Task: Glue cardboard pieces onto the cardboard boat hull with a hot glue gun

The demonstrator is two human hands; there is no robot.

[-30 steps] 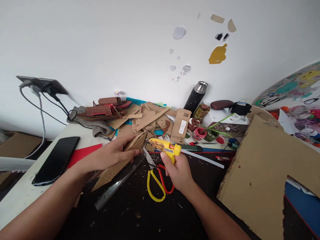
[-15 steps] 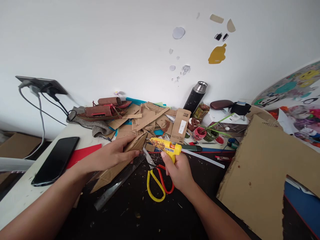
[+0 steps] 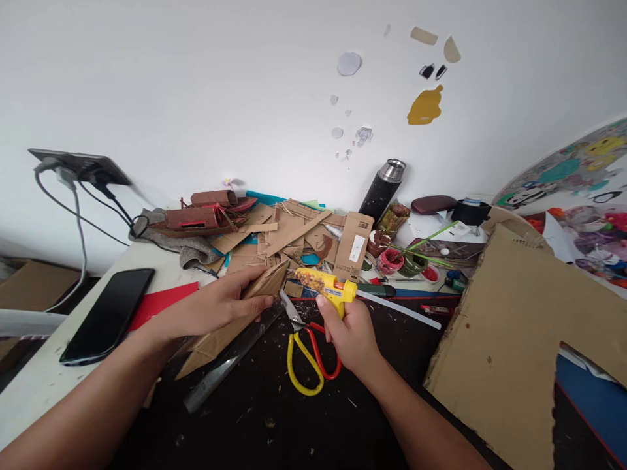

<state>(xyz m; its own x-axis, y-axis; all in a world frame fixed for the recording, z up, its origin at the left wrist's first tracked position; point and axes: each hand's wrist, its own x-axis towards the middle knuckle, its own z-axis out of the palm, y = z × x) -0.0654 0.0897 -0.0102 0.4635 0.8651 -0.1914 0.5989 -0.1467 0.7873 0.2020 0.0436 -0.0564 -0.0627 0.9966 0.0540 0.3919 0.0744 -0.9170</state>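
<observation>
My left hand (image 3: 230, 303) is partly closed on the cardboard (image 3: 210, 346) – a brown, creased, pointed piece slanting above the dark mat (image 3: 255, 431) – with the thumb against its near face. My right hand (image 3: 350, 333) is wrapped round the grip of the yellow plastic glue gun (image 3: 321, 282), its nozzle at the cardboard's pointed end – contact cannot be determined – and a translucent, rod-shaped glue stick (image 3: 399, 310) projecting from the rear. Below lie metal-bladed scissors (image 3: 296, 322) with looped red and yellow handles.

The glue gun (image 3: 313, 279) is smooth plastic — the cardboard piece (image 3: 216, 341) matt.
</observation>
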